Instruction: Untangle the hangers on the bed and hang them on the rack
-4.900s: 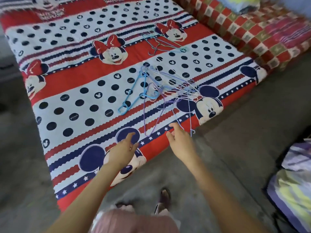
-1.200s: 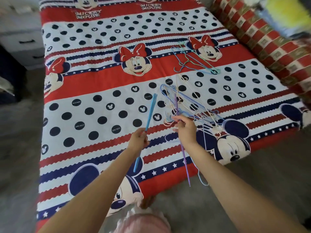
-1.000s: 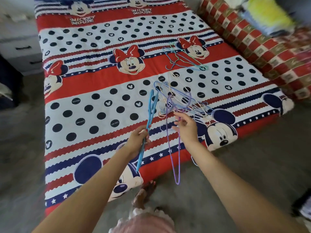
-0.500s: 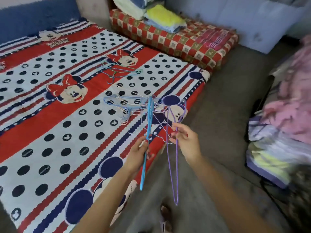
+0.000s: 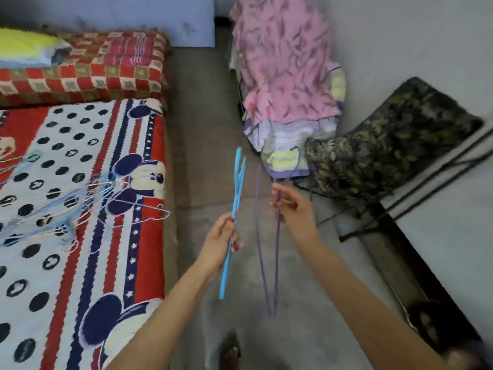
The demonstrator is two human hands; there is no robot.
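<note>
- Hidden/unclear: frame is motion-blurred. Tangled pile of hangers (image 5: 88,206) on the bed (image 5: 80,263) is smeared, can't count them; pile runs off the left edge. Dark rack frame (image 5: 426,180) at right only partly visible, cut by the right edge, bars blurred. Purple hanger's hook (image 5: 294,156) overlaps the laundry behind it, outline hard to follow.
- Blue hanger (image 5: 233,222): flat plastic, seen near edge-on so it reads as a thin strip w/ a forked top. Left hand (image 5: 221,241) clenched round its middle, thumb on the near face; top sticks up above the fingers, bottom hangs below the palm.
- Purple hanger (image 5: 266,263): thin wire, long narrow loop. Right hand (image 5: 292,209) pinches it near the neck between thumb and fingertips; hook rises above the fingers, loop dangles well below them, over the floor (image 5: 208,156).
- The 2 hangers are apart, not tangled w/ each other, blue just left of purple.
- Behind the right fingers: clothes heap w/ pink cloth (image 5: 282,70) on top, dark patterned cloth (image 5: 386,145) beside it.
- Vs 0.5 s ago: view has swung right; bed now at left, rack side in view. Both hands keep the same grips. Both hangers now clear of the pile, over floor rather than the bed edge.
</note>
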